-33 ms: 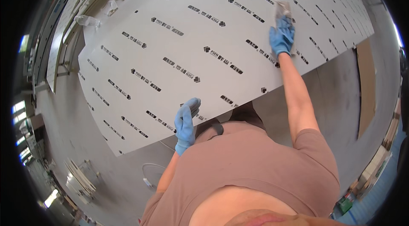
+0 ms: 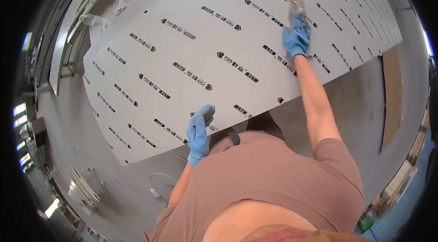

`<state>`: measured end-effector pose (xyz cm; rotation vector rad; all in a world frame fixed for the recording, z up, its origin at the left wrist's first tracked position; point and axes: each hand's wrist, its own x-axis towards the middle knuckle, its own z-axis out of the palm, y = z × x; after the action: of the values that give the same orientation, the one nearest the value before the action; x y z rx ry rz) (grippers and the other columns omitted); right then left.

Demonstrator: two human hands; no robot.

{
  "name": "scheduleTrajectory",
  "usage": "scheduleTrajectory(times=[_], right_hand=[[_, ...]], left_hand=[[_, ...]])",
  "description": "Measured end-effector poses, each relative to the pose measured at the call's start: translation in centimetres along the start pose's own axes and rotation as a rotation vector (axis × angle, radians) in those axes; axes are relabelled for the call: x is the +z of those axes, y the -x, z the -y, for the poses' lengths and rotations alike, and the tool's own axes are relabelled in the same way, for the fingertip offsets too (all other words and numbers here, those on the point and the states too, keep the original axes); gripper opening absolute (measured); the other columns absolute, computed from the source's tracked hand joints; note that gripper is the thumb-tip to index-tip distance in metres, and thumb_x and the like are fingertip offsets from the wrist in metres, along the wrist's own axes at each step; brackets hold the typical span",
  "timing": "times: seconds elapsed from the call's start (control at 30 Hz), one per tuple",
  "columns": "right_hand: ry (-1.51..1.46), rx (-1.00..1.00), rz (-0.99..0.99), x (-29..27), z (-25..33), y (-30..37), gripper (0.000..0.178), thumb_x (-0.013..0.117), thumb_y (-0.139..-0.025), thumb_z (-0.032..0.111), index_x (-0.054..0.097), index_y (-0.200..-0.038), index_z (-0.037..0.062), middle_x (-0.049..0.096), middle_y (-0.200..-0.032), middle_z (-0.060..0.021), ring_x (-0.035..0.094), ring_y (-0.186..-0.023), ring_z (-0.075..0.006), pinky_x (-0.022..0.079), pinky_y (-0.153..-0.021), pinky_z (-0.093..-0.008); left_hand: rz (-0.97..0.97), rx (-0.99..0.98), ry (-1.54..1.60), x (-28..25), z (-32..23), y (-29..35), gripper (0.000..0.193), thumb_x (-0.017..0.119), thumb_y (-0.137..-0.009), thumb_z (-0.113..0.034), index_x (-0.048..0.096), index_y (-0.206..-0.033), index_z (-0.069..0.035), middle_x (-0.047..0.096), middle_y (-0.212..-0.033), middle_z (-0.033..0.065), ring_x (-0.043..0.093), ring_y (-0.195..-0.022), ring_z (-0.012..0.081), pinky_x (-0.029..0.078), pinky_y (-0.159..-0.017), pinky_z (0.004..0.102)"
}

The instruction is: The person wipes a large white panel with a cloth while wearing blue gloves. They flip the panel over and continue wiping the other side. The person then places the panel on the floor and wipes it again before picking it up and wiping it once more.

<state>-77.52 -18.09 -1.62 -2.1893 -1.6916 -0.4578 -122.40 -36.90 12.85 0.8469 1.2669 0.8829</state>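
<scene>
A large light-grey panel (image 2: 155, 61), covered in rows of dark printed marks, lies in front of me. Over its right part my right hand (image 2: 297, 37), in a blue glove, presses down on a crumpled greyish-beige cloth (image 2: 296, 6). The cloth sticks out beyond the fingertips and a little beside the palm. Close to my body, by the panel's near edge, my left hand (image 2: 198, 132) is held up in a matching blue glove. Its fingers are extended and lie together, with nothing visible in them.
A clear plastic bottle (image 2: 93, 20) lies at the panel's far left, with a crumpled white cloth (image 2: 119, 6) beyond it. More panels stand along the left. A brown board (image 2: 392, 96) is at the right. Stacked pale strips (image 2: 83, 187) rest at the lower left.
My right hand and the cloth have shifted slightly left across the panel. My left hand stays in nearly the same place.
</scene>
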Motion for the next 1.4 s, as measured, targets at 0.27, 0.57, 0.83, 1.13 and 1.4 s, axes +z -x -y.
scheduleTrajectory(times=[0.27, 0.57, 0.83, 1.13, 1.4], right_hand=[[-0.568, -0.595, 0.075, 0.8, 31.1, -3.7, 0.063, 0.063, -0.093, 0.036, 0.055, -0.143, -0.0019, 0.054, -0.151, -0.0213, 0.054, -0.136, -0.0364, 0.043, -0.116, -0.0436], [-0.938, -1.041, 0.374, -5.2, 27.6, 11.6, 0.043, 0.06, -0.092, 0.017, 0.063, -0.132, 0.0028, 0.069, -0.13, -0.0101, 0.061, -0.128, -0.0247, 0.046, -0.115, -0.0368], [0.315, 0.332, 0.305, 5.3, 2.8, -11.7, 0.097, 0.038, -0.101, 0.074, 0.031, -0.166, 0.0031, 0.024, -0.174, -0.0197, 0.02, -0.163, -0.0337, 0.015, -0.132, -0.0432], [-0.371, -0.609, 0.185, 8.3, 58.9, -6.5, 0.084, 0.049, -0.101, 0.061, 0.041, -0.16, 0.0018, 0.034, -0.169, -0.0224, 0.029, -0.159, -0.0353, 0.018, -0.131, -0.0454], [-1.115, -1.613, 0.396, -10.5, 74.4, 23.9, 0.052, 0.073, -0.085, 0.038, 0.063, -0.126, 0.0073, 0.058, -0.147, -0.0122, 0.051, -0.143, -0.0278, 0.033, -0.124, -0.0477]], left_hand=[[-0.257, 0.066, 0.041, 8.1, -2.6, 1.5, 0.059, 0.037, -0.115, -0.041, 0.058, -0.142, 0.007, 0.065, -0.14, 0.0223, 0.062, -0.132, 0.0329, 0.049, -0.113, 0.0463], [-0.401, 0.228, 0.009, 6.9, -4.1, 0.2, 0.058, 0.036, -0.116, -0.039, 0.058, -0.141, 0.008, 0.066, -0.139, 0.0212, 0.064, -0.13, 0.0304, 0.049, -0.113, 0.0429], [-0.348, 0.092, 0.23, -2.3, -2.6, 1.4, 0.061, 0.031, -0.117, -0.041, 0.056, -0.142, 0.008, 0.066, -0.139, 0.0214, 0.064, -0.131, 0.0321, 0.048, -0.115, 0.0457], [-0.727, 0.201, 0.272, -18.6, -2.7, 7.2, 0.061, 0.031, -0.117, -0.042, 0.055, -0.143, 0.008, 0.064, -0.141, 0.0222, 0.063, -0.132, 0.032, 0.048, -0.114, 0.0451], [-0.876, 0.229, 0.407, -24.7, -2.4, 9.4, 0.06, 0.029, -0.117, -0.04, 0.053, -0.145, 0.008, 0.062, -0.143, 0.0223, 0.062, -0.133, 0.0329, 0.047, -0.115, 0.0458]])
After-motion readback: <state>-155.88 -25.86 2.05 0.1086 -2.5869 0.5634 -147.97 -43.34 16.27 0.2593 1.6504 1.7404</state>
